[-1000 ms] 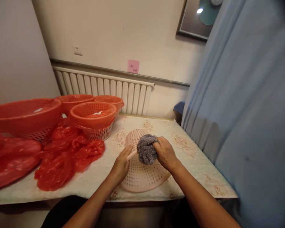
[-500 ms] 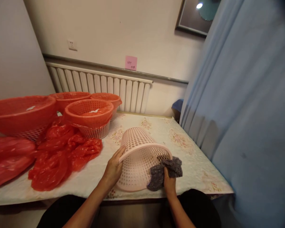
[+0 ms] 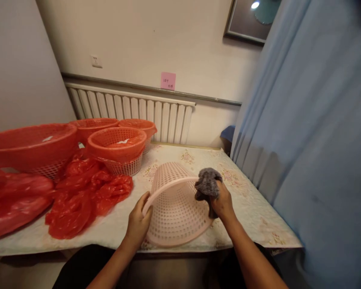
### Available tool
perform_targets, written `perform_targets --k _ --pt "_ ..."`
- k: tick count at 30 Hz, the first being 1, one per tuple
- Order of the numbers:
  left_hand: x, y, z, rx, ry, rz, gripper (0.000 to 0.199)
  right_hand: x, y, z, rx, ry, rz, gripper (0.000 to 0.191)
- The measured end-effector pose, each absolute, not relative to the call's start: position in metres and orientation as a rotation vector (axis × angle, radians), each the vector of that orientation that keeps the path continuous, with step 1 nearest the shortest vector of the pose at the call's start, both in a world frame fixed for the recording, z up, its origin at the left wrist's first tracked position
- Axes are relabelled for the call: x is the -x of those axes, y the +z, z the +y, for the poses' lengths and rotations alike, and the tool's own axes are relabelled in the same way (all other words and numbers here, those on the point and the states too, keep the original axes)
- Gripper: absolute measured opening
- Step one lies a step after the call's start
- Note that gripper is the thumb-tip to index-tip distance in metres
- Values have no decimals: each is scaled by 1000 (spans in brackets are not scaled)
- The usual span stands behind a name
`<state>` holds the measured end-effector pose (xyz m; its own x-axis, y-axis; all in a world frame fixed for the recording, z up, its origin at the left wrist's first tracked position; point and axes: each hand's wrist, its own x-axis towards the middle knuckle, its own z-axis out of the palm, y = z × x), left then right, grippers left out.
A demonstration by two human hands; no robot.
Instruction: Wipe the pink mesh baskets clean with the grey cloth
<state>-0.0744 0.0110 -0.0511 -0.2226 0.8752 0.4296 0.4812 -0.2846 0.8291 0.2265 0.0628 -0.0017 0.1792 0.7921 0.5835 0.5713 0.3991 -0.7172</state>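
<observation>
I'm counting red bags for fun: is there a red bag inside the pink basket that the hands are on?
No, the pink basket has its open mouth facing us, and only bare mesh shows inside.

The basket [image 3: 177, 212] is pale pink, patterned with rows of small holes. At the basket's rim, the cloth [image 3: 209, 182] is mottled grey. Left of the basket, the bags [image 3: 75, 208] are glossy red, and translucent orange-red liners [image 3: 117, 151] cover whitish lattice bins [image 3: 130, 166]. Beneath the basket, the tablecloth [image 3: 243, 208] is cream with pinkish-brown flower clusters. Beyond the basket, the radiator [image 3: 134, 106] is off-white and the note [image 3: 168, 81] pink with dark writing; right of the basket, the curtain [image 3: 319, 120] is plain light blue.
</observation>
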Motion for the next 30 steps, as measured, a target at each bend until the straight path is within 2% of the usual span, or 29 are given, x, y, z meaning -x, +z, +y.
perform_targets --k 2,5,10,17,23,30 --pt "66 -34 17 -1917 1498 1498 46 -220 34 62 1162 -67 -1937 23" --pt "56 -18 24 -2188 1442 1354 50 -201 63 59 1070 -402 -2242 19" --pt "54 -18 30 -2315 1337 1294 61 -191 59 62 1040 -433 -2309 18" --pt "61 -29 28 -2297 1389 1252 68 -234 1 69 1114 180 -1774 22" --pt "60 -33 25 -2259 1412 1268 65 -244 -80 68 1277 255 -1313 38" --pt "69 -41 20 -2214 1464 1281 65 -219 -141 55 1422 357 -963 61"
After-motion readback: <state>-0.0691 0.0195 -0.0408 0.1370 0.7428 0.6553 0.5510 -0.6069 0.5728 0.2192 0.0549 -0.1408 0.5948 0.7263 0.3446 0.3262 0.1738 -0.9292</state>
